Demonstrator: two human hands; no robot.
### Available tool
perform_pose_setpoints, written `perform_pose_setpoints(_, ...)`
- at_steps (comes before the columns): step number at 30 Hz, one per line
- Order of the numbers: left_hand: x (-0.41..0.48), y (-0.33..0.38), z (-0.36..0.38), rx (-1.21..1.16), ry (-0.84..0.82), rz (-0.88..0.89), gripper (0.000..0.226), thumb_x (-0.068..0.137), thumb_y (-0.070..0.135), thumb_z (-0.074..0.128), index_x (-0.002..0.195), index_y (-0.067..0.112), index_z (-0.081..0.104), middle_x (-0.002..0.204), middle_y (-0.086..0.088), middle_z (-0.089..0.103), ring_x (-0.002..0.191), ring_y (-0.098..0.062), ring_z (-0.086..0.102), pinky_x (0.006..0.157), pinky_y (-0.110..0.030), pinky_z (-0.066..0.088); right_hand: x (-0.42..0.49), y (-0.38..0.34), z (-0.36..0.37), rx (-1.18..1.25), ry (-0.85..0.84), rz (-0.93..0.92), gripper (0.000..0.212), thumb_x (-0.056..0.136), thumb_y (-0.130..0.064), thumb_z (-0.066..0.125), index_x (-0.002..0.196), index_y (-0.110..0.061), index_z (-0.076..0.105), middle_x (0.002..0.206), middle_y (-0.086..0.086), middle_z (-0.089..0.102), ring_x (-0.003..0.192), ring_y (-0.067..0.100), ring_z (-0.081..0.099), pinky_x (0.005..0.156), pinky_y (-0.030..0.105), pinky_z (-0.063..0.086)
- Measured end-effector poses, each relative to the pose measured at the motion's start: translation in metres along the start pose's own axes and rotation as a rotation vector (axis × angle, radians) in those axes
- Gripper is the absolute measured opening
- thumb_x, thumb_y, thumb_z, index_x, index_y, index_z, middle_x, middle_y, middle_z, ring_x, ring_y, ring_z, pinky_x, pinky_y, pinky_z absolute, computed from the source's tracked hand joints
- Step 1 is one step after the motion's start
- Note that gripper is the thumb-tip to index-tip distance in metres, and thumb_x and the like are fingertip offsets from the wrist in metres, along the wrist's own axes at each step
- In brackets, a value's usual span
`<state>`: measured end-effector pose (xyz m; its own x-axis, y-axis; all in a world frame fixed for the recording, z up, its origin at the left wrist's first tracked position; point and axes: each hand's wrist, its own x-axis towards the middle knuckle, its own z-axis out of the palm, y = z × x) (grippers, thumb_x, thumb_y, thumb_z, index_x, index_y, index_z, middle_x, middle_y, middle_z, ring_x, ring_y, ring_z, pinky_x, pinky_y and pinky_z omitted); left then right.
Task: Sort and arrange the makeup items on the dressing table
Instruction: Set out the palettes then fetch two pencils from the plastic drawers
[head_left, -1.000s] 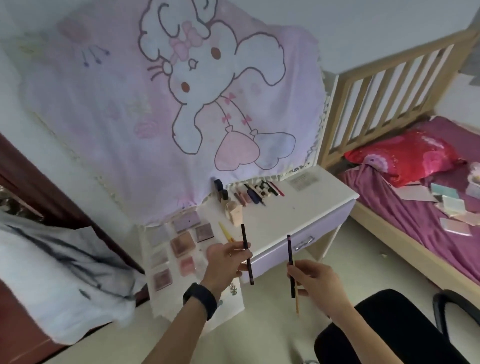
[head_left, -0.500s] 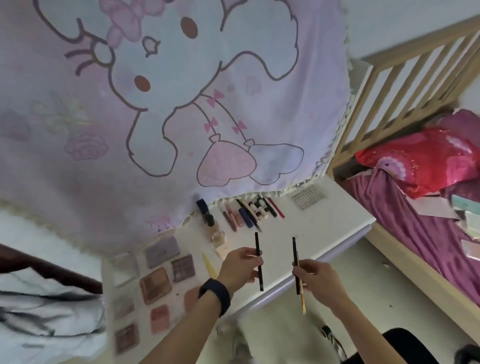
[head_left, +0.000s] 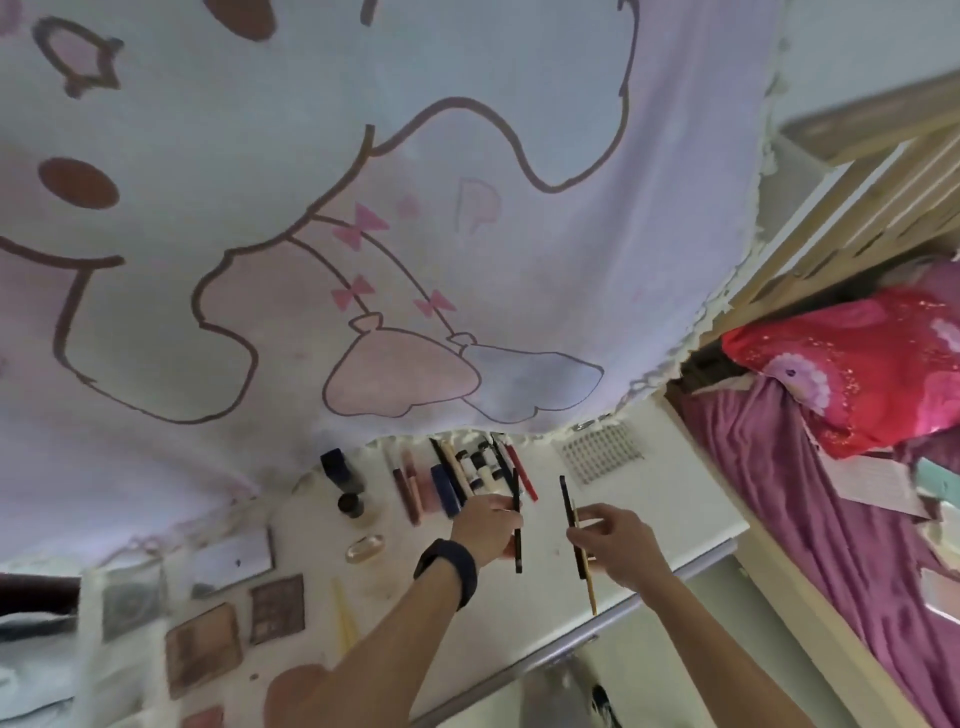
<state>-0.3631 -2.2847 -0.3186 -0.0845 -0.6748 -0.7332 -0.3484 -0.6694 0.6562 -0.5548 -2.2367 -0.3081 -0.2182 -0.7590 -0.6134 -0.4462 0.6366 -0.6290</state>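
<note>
I take the row of tubes and pencils (head_left: 467, 480) at the back of the white worktop (head_left: 670, 519) as my mark. Well left of the row and nearer me lie the flat cases: a grey palette (head_left: 127, 603), a pale case (head_left: 234, 553), a brown palette (head_left: 203, 649) and a dark palette (head_left: 277, 608) with a grid of small pans. What the others hold is too blurred for me to read. A yellow stick (head_left: 343, 616) lies between those cases and the row, on the near side.

Just left of the row stand a dark bottle (head_left: 336, 467) and a small dark jar (head_left: 349, 504), with a gold oval compact (head_left: 365, 548) nearer me.

The left hand (head_left: 485, 525) is at the row's near ends and covers some of them. It pinches a black pencil (head_left: 517, 519) upright. Just right of the row, the right hand (head_left: 618, 540) grips a second black pencil (head_left: 569, 514) and a thin tan stick (head_left: 589, 587) together above the worktop.

A gridded sheet (head_left: 600, 452) lies right of the row. The cartoon cloth (head_left: 363, 208) hangs over the row's far ends and hides them. Well right of the row is the bed (head_left: 810, 519) with a red pillow (head_left: 857, 374).
</note>
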Motion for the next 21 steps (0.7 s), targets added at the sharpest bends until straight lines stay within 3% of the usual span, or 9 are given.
perform_pose_setpoints(2,0.021,0.009,0.013,-0.015,0.021,-0.058,0.034,0.088,0.009,0.064,0.122,0.008,0.067,0.117,-0.008,0.068,0.101,-0.022,0.064,0.085,-0.029,0.055,0.031,-0.006,-0.012,-0.061,-0.055,-0.005,0.031,0.084,-0.027,0.075,0.115,-0.025,0.071,0.083,-0.011,0.075,0.07,0.008,0.072,0.064,0.024,0.06)
perform_pose_setpoints(5,0.047,0.019,0.035,-0.072,0.049,-0.144,0.033,0.086,0.006,0.067,0.119,0.004,0.067,0.12,-0.018,0.068,0.105,-0.032,0.067,0.094,-0.046,0.056,0.074,-0.011,-0.024,-0.146,-0.138,-0.005,0.034,0.083,-0.03,0.072,0.117,-0.027,0.073,0.095,-0.009,0.076,0.082,0.01,0.072,0.079,0.031,0.061)
perform_pose_setpoints(8,0.065,0.028,0.054,-0.042,0.131,-0.17,0.035,0.086,0.012,0.068,0.122,0.009,0.065,0.121,-0.011,0.067,0.104,-0.026,0.067,0.085,-0.038,0.059,0.108,-0.012,-0.03,-0.232,-0.216,-0.019,0.034,0.085,-0.029,0.072,0.119,-0.024,0.073,0.115,-0.001,0.074,0.102,0.017,0.069,0.093,0.038,0.057)
perform_pose_setpoints(10,0.071,0.035,0.062,0.003,0.188,-0.184,0.042,0.087,0.017,0.067,0.129,0.014,0.062,0.121,-0.008,0.067,0.099,-0.021,0.066,0.074,-0.026,0.06,0.124,-0.01,-0.03,-0.245,-0.248,-0.01,0.035,0.087,-0.027,0.072,0.121,-0.022,0.072,0.122,0.0,0.072,0.108,0.019,0.067,0.095,0.038,0.056)
perform_pose_setpoints(11,0.074,0.038,0.066,0.007,0.207,-0.194,0.044,0.088,0.017,0.067,0.132,0.015,0.06,0.121,-0.008,0.067,0.099,-0.022,0.067,0.075,-0.028,0.06,0.13,-0.01,-0.029,-0.259,-0.259,-0.011,0.036,0.088,-0.027,0.071,0.123,-0.021,0.072,0.124,0.0,0.071,0.109,0.019,0.067,0.095,0.037,0.056)
perform_pose_setpoints(13,0.078,0.041,0.072,0.022,0.247,-0.202,0.042,0.09,0.016,0.065,0.131,0.013,0.058,0.118,-0.009,0.067,0.101,-0.026,0.067,0.084,-0.036,0.059,0.139,-0.01,-0.025,-0.296,-0.276,-0.028,0.036,0.09,-0.027,0.07,0.125,-0.02,0.071,0.127,-0.001,0.069,0.112,0.018,0.066,0.095,0.033,0.055)
perform_pose_setpoints(16,0.087,0.044,0.075,0.149,0.319,-0.196,0.033,0.092,0.022,0.062,0.124,0.015,0.06,0.116,-0.007,0.068,0.102,-0.026,0.065,0.084,-0.031,0.054,0.149,-0.013,-0.018,-0.368,-0.275,-0.071,0.035,0.092,-0.029,0.067,0.126,-0.022,0.07,0.122,0.0,0.072,0.108,0.018,0.067,0.081,0.023,0.05)
perform_pose_setpoints(21,0.087,0.037,0.072,0.134,0.454,-0.147,0.028,0.094,0.021,0.053,0.121,0.024,0.061,0.106,-0.003,0.07,0.092,-0.023,0.066,0.078,-0.035,0.057,0.158,-0.025,-0.007,-0.441,-0.236,-0.186,0.022,0.093,-0.023,0.061,0.108,-0.025,0.077,0.092,-0.002,0.077,0.077,0.014,0.066,0.059,0.016,0.043)
